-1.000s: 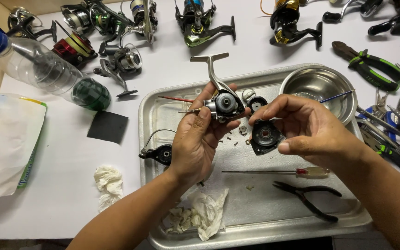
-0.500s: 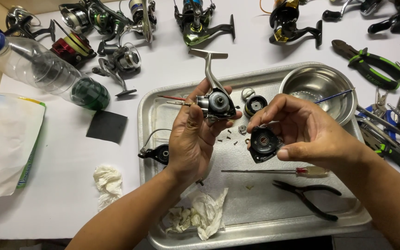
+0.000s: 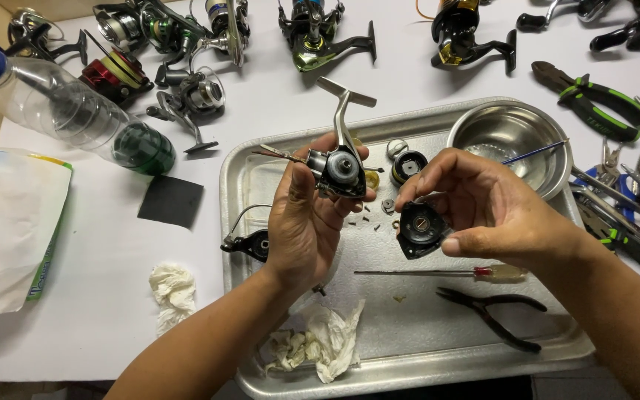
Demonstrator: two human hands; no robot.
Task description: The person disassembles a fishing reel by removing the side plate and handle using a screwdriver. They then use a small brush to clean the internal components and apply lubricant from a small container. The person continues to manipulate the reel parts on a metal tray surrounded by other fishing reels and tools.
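My left hand (image 3: 307, 215) grips a grey fishing reel body (image 3: 341, 169) above a metal tray (image 3: 409, 367), its foot pointing up and away. My right hand (image 3: 494, 211) holds a round black side cover (image 3: 421, 228) just right of the reel body, a small gap between them. Small screws and bits (image 3: 370, 215) lie on the tray beneath the hands. A black reel part with a wire bail (image 3: 247, 241) sits on the tray left of my left wrist.
On the tray: a steel bowl (image 3: 509, 137), a red-handled screwdriver (image 3: 446, 272), black pliers (image 3: 494, 315), crumpled tissue (image 3: 316, 341). Several reels (image 3: 187, 92) line the far table. A plastic bottle (image 3: 75, 115) and black pad (image 3: 170, 200) lie left; green-handled pliers (image 3: 594, 96) right.
My left hand has tipped the reel body up and lifted it slightly. My right hand with the cover has stayed close beside it.
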